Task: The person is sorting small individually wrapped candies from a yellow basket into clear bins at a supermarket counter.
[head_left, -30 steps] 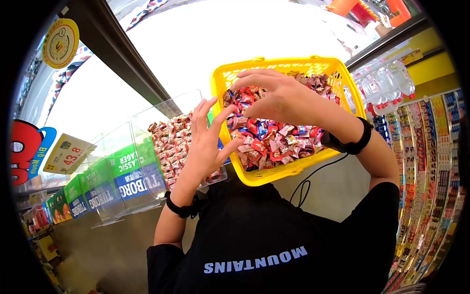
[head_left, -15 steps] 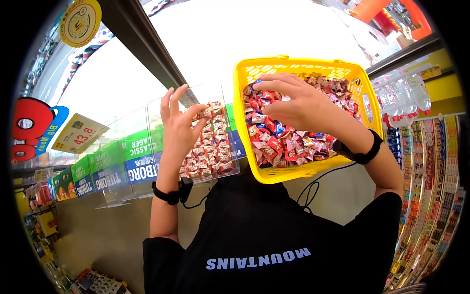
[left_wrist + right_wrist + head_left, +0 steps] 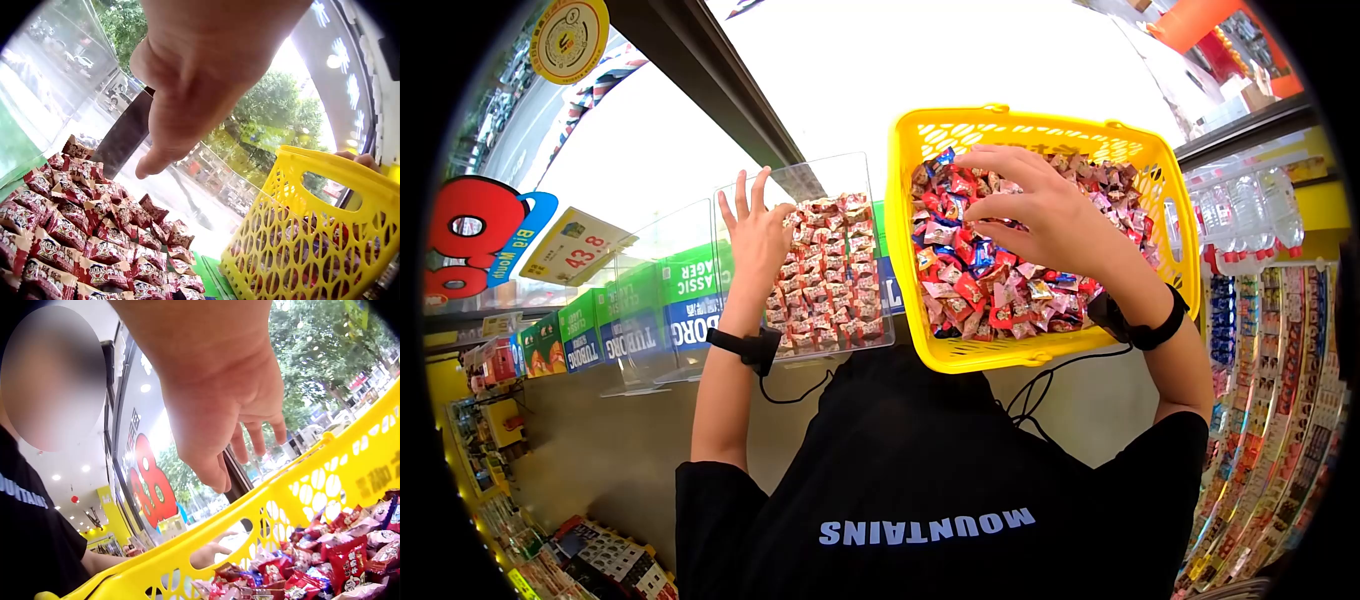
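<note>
Candies (image 3: 1000, 290) lie below the hands (image 3: 1055, 218), in basket (image 3: 990, 357) and clear bin (image 3: 830, 172).

The left arm (image 3: 722, 405) is reaching forward, the left hand (image 3: 758, 240) spreading its fingers. The right arm (image 3: 1178, 365) is bending; the right hand (image 3: 1048, 212) is pointing leftward, its thumb standing apart from the fingers.

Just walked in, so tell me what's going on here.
A person in a black shirt has the left hand beside rows of wrapped sweets in a clear bin. The right hand hovers over mixed wrapped sweets heaped in a yellow basket. Both hands look relaxed, with nothing visible in the fingers.
</note>
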Available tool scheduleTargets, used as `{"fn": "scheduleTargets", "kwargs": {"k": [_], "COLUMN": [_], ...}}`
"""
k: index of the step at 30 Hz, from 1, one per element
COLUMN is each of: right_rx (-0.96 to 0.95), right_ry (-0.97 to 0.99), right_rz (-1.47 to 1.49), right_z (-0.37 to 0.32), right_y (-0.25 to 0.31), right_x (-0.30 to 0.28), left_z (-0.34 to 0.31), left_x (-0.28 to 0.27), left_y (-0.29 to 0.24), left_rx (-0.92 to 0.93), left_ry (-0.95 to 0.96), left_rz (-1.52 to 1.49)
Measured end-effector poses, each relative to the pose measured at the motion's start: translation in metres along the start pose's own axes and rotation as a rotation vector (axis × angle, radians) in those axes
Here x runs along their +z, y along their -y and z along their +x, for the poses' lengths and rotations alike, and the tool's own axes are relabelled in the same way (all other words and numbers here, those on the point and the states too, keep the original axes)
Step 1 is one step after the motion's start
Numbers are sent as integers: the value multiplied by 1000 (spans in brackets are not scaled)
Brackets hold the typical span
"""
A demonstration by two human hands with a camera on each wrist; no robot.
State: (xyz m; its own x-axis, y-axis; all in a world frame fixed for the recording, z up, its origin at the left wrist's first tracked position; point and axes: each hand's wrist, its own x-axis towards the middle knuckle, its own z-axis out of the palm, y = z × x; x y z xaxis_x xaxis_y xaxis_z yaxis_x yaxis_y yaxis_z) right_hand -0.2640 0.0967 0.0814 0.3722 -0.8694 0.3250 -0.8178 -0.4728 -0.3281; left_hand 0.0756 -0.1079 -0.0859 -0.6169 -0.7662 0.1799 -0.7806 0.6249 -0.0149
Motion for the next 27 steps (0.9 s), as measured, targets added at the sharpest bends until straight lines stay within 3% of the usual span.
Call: {"fn": "scheduleTargets", "kwargs": {"k": [6, 9, 10, 13, 27], "right_rx": [160, 262, 342, 279, 243], "right_ry": [123, 270, 415, 498, 384], "right_rz": [-77, -40, -20, -122, -256], "right_z": [-15, -18, -13, -14, -12], "right_y": [-16, -31, -32, -46, -53], "right_x": [4, 10, 11, 35, 88], "left_z": [-19, -24, -26, -32, -46], "left_x": [-11, -26, -36, -53, -59], "left_y": [-4, -17, -24, -41, -77], "left_rx": [60, 94, 116, 156, 207], "left_ry": [-48, -116, -149, -146, -225], "left_rz": [-101, -251, -286, -334, -576]}}
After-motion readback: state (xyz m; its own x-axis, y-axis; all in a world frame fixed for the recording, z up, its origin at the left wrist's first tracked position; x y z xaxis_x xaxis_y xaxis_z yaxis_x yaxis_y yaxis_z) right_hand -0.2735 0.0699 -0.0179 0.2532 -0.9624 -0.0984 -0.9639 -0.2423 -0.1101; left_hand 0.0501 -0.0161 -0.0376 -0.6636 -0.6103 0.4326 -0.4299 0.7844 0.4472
